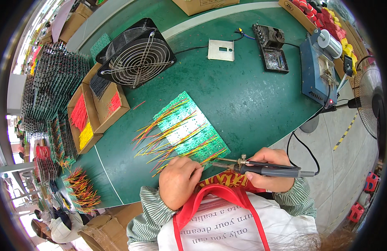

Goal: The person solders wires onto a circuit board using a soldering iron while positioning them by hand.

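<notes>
My right hand (275, 167) grips a soldering iron (268, 171) with a dark handle and a metal feed tube along its top. The iron's tip points left, at the near edge of a green circuit board panel (170, 115). Rows of red, yellow and dark wires (160, 144) stick out from the panel toward the left. My left hand (179, 180) rests by the panel's near corner, beside the wire ends. Its fingers are curled together, and what lies between them is hidden.
A boxy black fan (139, 58) stands at the back left. Beside it, a cardboard tray (102, 119) holds cut wires. Racked boards (55, 79) line the left; a wired board (81, 190) lies nearer. A blue solder-feeding station (312, 67) with a spool stands right, near a black holder (275, 62).
</notes>
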A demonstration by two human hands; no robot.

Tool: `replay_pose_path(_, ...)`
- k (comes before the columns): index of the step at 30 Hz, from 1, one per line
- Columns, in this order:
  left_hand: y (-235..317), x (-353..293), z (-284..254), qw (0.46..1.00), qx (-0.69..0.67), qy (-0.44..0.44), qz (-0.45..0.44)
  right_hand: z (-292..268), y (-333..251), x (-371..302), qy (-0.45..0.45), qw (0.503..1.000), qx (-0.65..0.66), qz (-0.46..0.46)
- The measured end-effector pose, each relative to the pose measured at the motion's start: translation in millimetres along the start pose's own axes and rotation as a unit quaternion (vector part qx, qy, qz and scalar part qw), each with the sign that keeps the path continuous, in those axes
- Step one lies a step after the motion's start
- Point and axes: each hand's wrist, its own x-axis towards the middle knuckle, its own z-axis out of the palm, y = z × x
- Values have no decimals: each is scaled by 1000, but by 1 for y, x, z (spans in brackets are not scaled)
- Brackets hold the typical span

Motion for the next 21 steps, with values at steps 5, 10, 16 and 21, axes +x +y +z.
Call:
replay_pose_path(5, -1, -1, -1, 1000, -1, 0, 0, 0, 5, 0, 63, 998, 25, -7)
replay_pose_path(10, -8, -7, -21, 1000, -11, -26, 6, 24, 23, 10, 131, 982, 136, 10)
replay_pose_path(16, -82, -23, -117, 978, 159, -127, -46, 32, 44, 29, 89, 987, -20, -136)
replay_pose_path(21, -139, 47, -165, 972, 158, 93, -144, 36, 46, 37, 98, 976, -86, -176)
